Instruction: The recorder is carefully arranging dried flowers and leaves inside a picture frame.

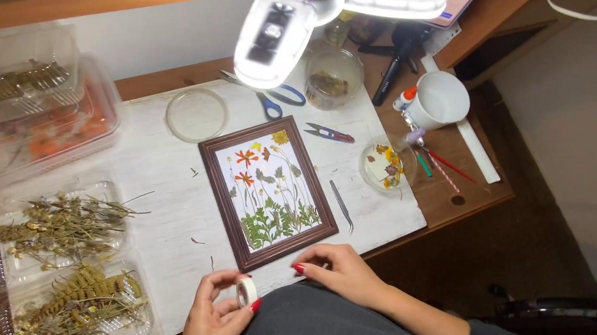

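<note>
My left hand (214, 318) holds a small white roll of tape (246, 292) between thumb and fingers at the table's near edge. My right hand (339, 270) rests on the white board just below a dark wooden picture frame (268, 190), fingertips close to the tape. The frame lies flat and holds an arrangement of pressed orange and yellow flowers and green leaves on white paper.
Clear plastic trays of dried plants (66, 280) line the left side. Tweezers (342, 205), small snips (330, 133), blue scissors (273, 101), a dish of petals (387, 165), an empty lid (196, 115), a white mug (439, 99) and a lamp (311, 4) surround the frame.
</note>
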